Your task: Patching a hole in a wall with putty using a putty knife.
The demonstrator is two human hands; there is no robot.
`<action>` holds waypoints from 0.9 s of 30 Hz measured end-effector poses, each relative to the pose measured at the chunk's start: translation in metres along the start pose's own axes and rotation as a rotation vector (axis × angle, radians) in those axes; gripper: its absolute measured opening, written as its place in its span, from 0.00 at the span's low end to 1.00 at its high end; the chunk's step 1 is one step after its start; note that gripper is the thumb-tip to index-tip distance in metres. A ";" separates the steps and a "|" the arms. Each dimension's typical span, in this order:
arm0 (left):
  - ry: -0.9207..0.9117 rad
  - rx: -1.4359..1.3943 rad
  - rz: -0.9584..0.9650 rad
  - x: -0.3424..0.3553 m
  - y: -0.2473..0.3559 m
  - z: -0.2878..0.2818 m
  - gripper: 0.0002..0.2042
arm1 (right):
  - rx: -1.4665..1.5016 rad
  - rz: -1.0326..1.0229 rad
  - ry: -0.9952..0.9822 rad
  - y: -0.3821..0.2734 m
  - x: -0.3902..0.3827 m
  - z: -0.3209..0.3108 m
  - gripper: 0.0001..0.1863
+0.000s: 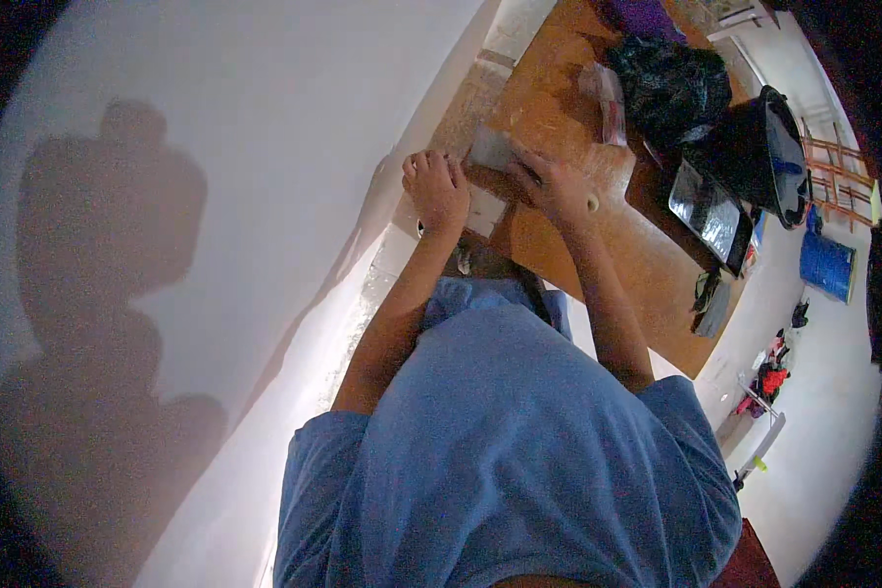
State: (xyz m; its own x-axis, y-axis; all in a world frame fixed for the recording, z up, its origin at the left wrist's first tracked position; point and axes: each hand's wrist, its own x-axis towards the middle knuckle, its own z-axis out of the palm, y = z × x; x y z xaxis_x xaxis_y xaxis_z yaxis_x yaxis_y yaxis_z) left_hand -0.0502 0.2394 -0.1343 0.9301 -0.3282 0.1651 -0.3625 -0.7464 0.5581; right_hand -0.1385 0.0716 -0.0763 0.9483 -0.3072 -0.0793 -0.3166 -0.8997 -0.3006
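Over the left end of a brown table (578, 250), my left hand (438, 188) is closed, fingers curled by the table's edge next to the wall. Whatever it may hold is hidden. My right hand (556, 186) has bent fingers at the edge of a greyish, translucent flat piece (490, 149), which looks like plastic film. They seem to grip it, though blur hides the fingertips. Between my hands, nearer to me, a pale flat rectangular piece (484, 211) lies on the table.
A black plastic bag (671, 83), a clear packet (611, 106) and a purple item (642, 18) lie farther back. To the right are a black bucket (769, 157) and a shiny dark tray (706, 208). A white wall (265, 127) stands close on the left.
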 end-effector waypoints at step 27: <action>-0.015 0.026 0.001 -0.001 0.000 -0.002 0.11 | -0.003 -0.037 0.012 -0.010 0.003 -0.014 0.24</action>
State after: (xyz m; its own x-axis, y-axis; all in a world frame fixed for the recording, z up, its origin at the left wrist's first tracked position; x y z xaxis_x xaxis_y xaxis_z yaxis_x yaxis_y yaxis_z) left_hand -0.0505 0.2411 -0.1325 0.9289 -0.3370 0.1535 -0.3647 -0.7608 0.5368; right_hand -0.1329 0.0752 -0.0601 0.9591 -0.2771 -0.0570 -0.2812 -0.9115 -0.3001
